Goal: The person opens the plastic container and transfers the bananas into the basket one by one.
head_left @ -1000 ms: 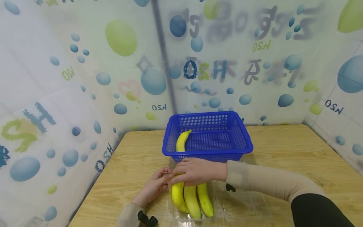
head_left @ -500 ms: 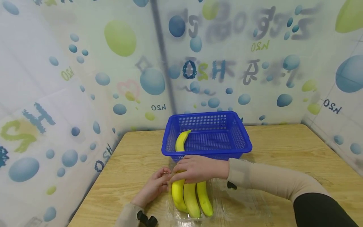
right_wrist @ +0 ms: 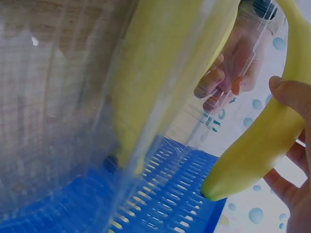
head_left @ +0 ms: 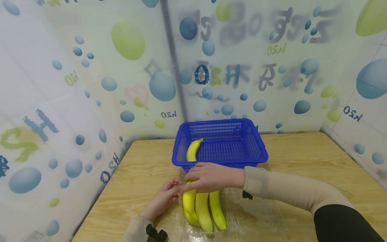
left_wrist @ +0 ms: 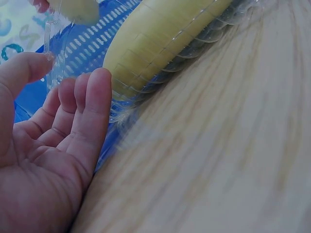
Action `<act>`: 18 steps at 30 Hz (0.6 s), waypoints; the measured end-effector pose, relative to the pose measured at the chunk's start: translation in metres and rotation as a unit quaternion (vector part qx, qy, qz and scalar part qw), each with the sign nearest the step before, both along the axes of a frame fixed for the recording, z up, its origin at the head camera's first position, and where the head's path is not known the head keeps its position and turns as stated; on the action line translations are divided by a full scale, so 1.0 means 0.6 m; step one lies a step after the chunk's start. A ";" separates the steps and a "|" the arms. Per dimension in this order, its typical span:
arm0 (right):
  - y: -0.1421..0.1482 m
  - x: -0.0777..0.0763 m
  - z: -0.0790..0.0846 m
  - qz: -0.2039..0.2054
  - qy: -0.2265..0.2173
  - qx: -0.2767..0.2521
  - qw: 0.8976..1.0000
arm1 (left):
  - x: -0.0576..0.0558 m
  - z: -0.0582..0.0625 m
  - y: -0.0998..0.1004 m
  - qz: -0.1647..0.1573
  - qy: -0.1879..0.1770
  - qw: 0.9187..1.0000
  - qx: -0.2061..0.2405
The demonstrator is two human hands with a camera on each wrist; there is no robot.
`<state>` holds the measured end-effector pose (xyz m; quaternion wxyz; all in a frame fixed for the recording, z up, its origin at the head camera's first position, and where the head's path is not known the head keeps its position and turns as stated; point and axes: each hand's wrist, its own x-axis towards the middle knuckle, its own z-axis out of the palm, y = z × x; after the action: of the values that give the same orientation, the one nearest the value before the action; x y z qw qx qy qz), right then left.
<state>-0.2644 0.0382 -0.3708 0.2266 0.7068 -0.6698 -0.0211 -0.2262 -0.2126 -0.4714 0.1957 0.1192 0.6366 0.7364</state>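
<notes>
In the right wrist view my right hand grips a yellow banana, thumb on one side and fingers on the other. From the head camera, this right hand covers the top of a clear plastic container with bananas in it. My left hand is at the container's left wall, its thumb and curled fingers about the rim. The left wrist view has the thumb tip touching the plastic edge and the fingertips against the outside, beside a banana within.
Behind the container stands a blue perforated basket, with one banana lying at its left side. The container's clear lid lies folded out to the right on the wooden table. Printed curtains hang behind and at both sides.
My right hand has shifted slightly away from me, toward the basket, still holding the banana. The left hand keeps its place at the container's side.
</notes>
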 end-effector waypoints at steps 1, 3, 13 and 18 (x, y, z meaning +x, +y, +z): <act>0.000 0.000 0.002 0.001 0.001 0.000 1.000 | 0.000 0.000 -0.001 -0.002 0.002 1.000 0.000; -0.001 -0.002 0.005 0.001 0.003 0.000 1.000 | 0.001 0.001 -0.002 -0.005 0.004 1.000 0.002; 0.002 0.001 0.015 -0.002 0.003 0.009 1.000 | 0.000 0.000 -0.002 -0.012 0.002 1.000 0.011; 0.004 0.003 0.025 0.001 -0.003 0.014 1.000 | 0.001 0.000 -0.003 -0.010 0.001 1.000 0.012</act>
<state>-0.2626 0.0406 -0.3556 0.2149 0.7104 -0.6696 -0.0279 -0.2258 -0.2143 -0.4714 0.2009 0.1290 0.6266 0.7419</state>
